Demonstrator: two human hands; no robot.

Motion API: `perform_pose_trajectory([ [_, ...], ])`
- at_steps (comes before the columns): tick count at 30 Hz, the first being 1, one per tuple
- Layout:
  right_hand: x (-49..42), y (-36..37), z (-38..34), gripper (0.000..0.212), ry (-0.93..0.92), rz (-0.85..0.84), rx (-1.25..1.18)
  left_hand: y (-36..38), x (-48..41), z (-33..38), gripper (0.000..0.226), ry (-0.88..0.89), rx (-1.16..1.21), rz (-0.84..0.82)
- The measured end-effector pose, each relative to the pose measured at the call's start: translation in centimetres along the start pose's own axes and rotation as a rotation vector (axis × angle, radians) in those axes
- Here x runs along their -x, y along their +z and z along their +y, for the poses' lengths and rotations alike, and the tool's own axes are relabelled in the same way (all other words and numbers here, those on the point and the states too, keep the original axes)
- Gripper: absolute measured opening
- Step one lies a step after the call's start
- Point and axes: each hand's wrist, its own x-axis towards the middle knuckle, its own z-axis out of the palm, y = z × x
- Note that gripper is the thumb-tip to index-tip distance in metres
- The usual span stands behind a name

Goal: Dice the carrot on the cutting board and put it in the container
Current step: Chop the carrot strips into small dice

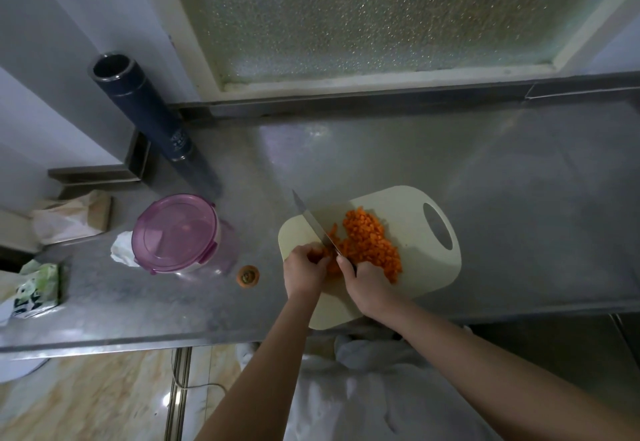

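Home kitchen — steel counter (pixel 346 150), cutting board (pixel 433 267), lidded container (pixel 176 233), frosted window (pixel 381 15)

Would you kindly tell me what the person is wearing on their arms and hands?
Nothing is worn: the left hand and right hand are ungloved, with no ring, watch or bracelet visible; the left forearm and right forearm are bare, with no sleeve in view.
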Motion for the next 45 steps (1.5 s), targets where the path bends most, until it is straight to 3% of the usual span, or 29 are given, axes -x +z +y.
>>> perform_pose_trajectory([
  [15,-1.3,-1.6,-0.9,0.061,-0.035,-0.053,-0.089,0.4,-0.2,-0.4,0.017,-0.015,0.02,-0.015],
  [23,-1.0,-2.6,0.4,0.061,-0.048,0.038,-0.248,0.4,0.4,-0.6,0.021,0.054,0.009,0.032],
  [45,2.7,-2.1,1.8,0.059,0.028,-0.066,-0.13,0.6,1.1,-0.1,0.016,-0.041,0.098,0.09],
])
